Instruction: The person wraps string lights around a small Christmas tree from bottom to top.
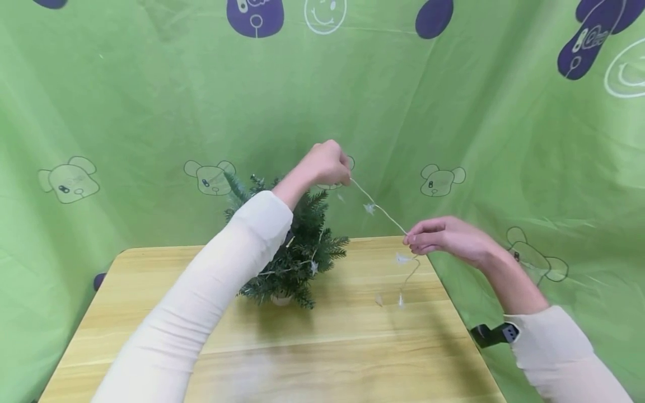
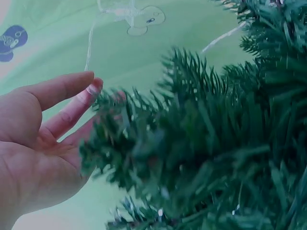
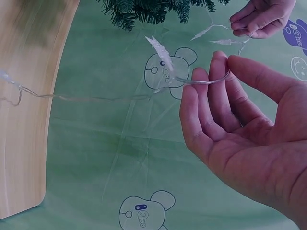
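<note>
A small green artificial tree [image 1: 297, 252] stands on the table, with part of a star light string round it. Above its right side the left hand [image 1: 325, 163] pinches the clear wire; in the left wrist view that hand [image 2: 53, 129] has thumb and fingertip together beside the branches [image 2: 182, 124]. The right hand [image 1: 450, 238] pinches the same string farther right, and a star [image 1: 369, 208] hangs on the stretch between. Below the right hand the loose end dangles with stars [image 1: 401, 301]. In the right wrist view the wire runs across the right hand's [image 3: 244, 115] fingers, near a star [image 3: 160, 51].
The wooden table [image 1: 322, 358] reaches towards the front. Behind and beside it hangs a green curtain [image 1: 383, 101] with bear heads and purple shapes. A black device [image 1: 496, 334] is at the right sleeve's cuff.
</note>
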{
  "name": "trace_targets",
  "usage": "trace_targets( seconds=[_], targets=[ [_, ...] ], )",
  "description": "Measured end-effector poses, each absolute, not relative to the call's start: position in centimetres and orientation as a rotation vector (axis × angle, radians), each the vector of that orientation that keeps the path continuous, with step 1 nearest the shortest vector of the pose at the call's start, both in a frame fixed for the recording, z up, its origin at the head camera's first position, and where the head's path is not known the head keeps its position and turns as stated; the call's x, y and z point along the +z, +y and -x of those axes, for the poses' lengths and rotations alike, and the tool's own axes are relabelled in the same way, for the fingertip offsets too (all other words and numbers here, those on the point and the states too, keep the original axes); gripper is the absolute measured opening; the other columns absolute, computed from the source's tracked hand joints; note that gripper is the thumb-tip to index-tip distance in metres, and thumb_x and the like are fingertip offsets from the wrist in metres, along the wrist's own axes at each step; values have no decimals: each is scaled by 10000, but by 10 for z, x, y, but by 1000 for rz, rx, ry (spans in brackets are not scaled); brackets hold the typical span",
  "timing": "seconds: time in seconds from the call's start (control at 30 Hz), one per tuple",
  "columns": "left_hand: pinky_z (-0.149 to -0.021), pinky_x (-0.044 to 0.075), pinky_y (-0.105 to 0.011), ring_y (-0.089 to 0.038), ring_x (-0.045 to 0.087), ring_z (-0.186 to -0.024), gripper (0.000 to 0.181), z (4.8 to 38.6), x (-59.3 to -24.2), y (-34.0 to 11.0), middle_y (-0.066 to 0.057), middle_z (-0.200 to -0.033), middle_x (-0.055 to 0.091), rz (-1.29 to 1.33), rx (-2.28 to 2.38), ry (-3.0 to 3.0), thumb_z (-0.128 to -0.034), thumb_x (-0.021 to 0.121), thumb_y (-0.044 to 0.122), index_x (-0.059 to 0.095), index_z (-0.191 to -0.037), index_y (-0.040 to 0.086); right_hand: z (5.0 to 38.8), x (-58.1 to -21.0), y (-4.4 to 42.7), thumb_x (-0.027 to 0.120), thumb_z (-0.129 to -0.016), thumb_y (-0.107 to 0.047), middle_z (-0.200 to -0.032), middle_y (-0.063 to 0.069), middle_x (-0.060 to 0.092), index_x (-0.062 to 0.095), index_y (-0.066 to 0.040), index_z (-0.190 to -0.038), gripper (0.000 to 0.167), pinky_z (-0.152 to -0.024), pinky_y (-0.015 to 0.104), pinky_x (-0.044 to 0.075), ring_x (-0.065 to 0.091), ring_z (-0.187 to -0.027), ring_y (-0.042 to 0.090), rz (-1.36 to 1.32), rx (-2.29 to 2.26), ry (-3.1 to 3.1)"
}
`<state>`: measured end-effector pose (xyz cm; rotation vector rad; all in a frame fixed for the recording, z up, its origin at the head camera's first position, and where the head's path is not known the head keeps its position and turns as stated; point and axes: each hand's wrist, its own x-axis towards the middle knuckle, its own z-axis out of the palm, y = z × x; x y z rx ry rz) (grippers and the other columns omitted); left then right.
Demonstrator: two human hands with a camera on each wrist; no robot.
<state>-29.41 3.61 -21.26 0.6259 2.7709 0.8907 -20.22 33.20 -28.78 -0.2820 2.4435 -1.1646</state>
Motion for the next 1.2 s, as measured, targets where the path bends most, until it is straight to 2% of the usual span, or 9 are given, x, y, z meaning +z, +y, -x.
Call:
trace_targets(
  seconds=[0.13, 0.33, 0.53, 0.63, 0.77, 0.87, 1.0, 1.2],
  targets=[
    [-680, 494, -263, -119, 578, -695, 43, 297, -211, 28, 40, -734, 683, -593, 908, 2759, -892, 731, 147, 755, -868, 121, 203, -289, 330, 619, -1001, -299, -1237, 169, 682, 634, 17, -1238, 395, -994, 287, 539, 667, -1119, 272, 307, -1188, 2423],
    [-691, 512, -248, -132, 612, -732, 101, 302, -209, 18, -5, -822, 708, -516, 927, 2727, -903, 729, 148, 762, -987, 103, 204, -289, 328, 613, -1004, -308, -1225, 148, 699, 649, 0, -1232, 385, -1004, 284, 528, 652, -1163, 316, 324, -1169, 2412],
    [-837, 568, -311, -139, 627, -750, 104, 307, -208, 7, -28, -861, 722, -426, 971, 2707, -908, 728, 128, 760, -1003, 100, 204, -289, 327, 615, -1002, -305, -1215, 128, 702, 658, -10, -1212, 365, -1006, 322, 533, 658, -1120, 250, 324, -1156, 2418],
    [-915, 574, -360, -146, 641, -763, 105, 310, -208, 1, -35, -887, 731, -407, 984, 2703, -903, 728, 126, 762, -999, 98, 204, -289, 327, 624, -998, -317, -1210, 121, 698, 660, -31, -1199, 352, -1045, 403, 519, 657, -1116, 252, 312, -1146, 2421],
    [-972, 563, -388, -196, 693, -886, 134, 314, -211, -7, -46, -957, 743, -394, 1013, 2692, -897, 726, 119, 765, -1021, 89, 204, -289, 327, 627, -996, -328, -1203, 119, 689, 642, -26, -1197, 363, -1078, 494, 487, 656, -1113, 259, 308, -1144, 2419],
    [-970, 568, -369, -224, 709, -967, 153, 317, -213, -13, -78, -1036, 752, -382, 1032, 2674, -897, 727, 111, 761, -1042, 79, 204, -290, 325, 629, -995, -295, -1176, 128, 678, 616, 17, -1192, 369, -1057, 444, 510, 655, -1095, 262, 326, -1175, 2400],
    [-940, 583, -336, -223, 715, -985, 143, 319, -216, -17, -100, -1105, 749, -371, 1043, 2662, -899, 731, 110, 755, -1037, 78, 207, -292, 322, 648, -975, -205, -1134, 157, 651, 567, 81, -1182, 363, -1009, 354, 545, 652, -1067, 284, 339, -1245, 2346],
    [-880, 591, -326, -213, 704, -896, 102, 319, -217, -18, -104, -1064, 754, -369, 987, 2702, -907, 723, 104, 765, -999, 91, 208, -292, 318, 695, -902, -92, -1081, 195, 646, 541, 94, -1167, 359, -1000, 388, 552, 662, -1040, 320, 308, -1303, 2331]
  ],
)
